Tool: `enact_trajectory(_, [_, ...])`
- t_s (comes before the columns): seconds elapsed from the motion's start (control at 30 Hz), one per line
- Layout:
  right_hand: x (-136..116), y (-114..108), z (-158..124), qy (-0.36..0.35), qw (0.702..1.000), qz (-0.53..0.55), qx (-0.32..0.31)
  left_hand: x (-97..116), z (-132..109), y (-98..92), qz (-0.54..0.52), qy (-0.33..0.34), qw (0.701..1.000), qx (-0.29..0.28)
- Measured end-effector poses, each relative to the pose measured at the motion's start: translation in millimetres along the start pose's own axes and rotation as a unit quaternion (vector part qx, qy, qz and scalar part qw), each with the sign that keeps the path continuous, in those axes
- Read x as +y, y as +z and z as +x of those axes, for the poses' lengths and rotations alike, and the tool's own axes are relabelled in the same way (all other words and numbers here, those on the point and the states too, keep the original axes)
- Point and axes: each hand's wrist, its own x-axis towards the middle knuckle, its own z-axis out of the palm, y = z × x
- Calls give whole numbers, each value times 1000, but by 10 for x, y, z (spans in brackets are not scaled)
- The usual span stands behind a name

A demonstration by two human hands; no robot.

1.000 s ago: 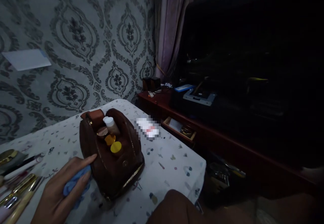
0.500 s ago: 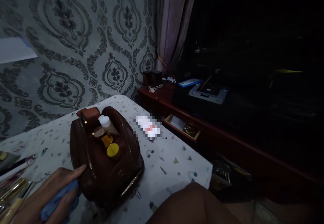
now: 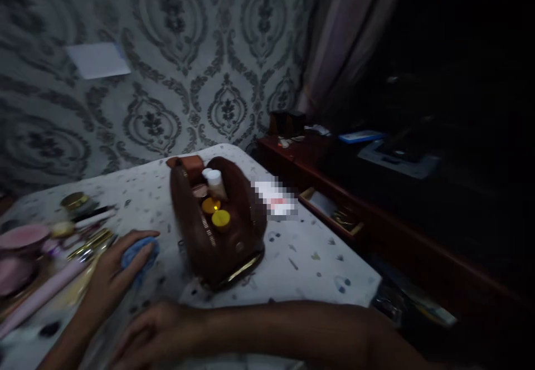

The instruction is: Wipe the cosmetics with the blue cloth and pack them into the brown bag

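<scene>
My left hand (image 3: 112, 269) is closed around a crumpled blue cloth (image 3: 140, 254), just left of a brown leather bag (image 3: 188, 236). The bag stands open on the table. Inside it show a white-capped tube (image 3: 216, 185), a yellow-lidded container (image 3: 220, 220) and an orange item (image 3: 210, 206). My right hand (image 3: 156, 328) reaches leftward across the front of the table, low in the view. Its fingers point down to the left and are smeared by motion, so what they hold, if anything, is hidden.
Cosmetic items lie at the left, among them a pink round container (image 3: 25, 236), a gold-lidded jar (image 3: 75, 200) and a long pink tool (image 3: 45, 295). A pixelated white object (image 3: 276, 197) lies right of the bag. Beyond is a red-brown desk (image 3: 288, 158) with an open drawer (image 3: 330, 211).
My view has swung left. My left hand has come away from the bag's side with the blue cloth still in it. My right arm has stretched across to the left and its hand now shows.
</scene>
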Motion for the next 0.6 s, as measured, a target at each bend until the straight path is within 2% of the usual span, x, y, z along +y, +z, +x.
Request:
enact_trajectory(0.07, [-95, 33, -10, 9, 998, 10, 66, -107, -119, -24, 10, 0, 1000, -2])
enact_trajectory(0.17, [-208, 121, 16, 4, 992, -37, 124, -244, -309, -98, 38, -2, 999, -9])
enact_trajectory(0.3, [-257, 186, 150, -36, 976, -100, 192, -436, -456, -363, 119, -13, 993, 14])
enact_trajectory(0.43, [-234, 186, 268, -92, 949, -164, 253, -708, -479, -765, 250, -98, 959, 93])
enact_trajectory(0.53, [-202, 184, 290, -113, 935, -201, 271, -897, -507, -960, 328, -184, 924, 65])
enact_trajectory(0.6, [-185, 195, 275, -112, 931, -227, 264, -967, -541, -977, 357, -201, 912, 34])
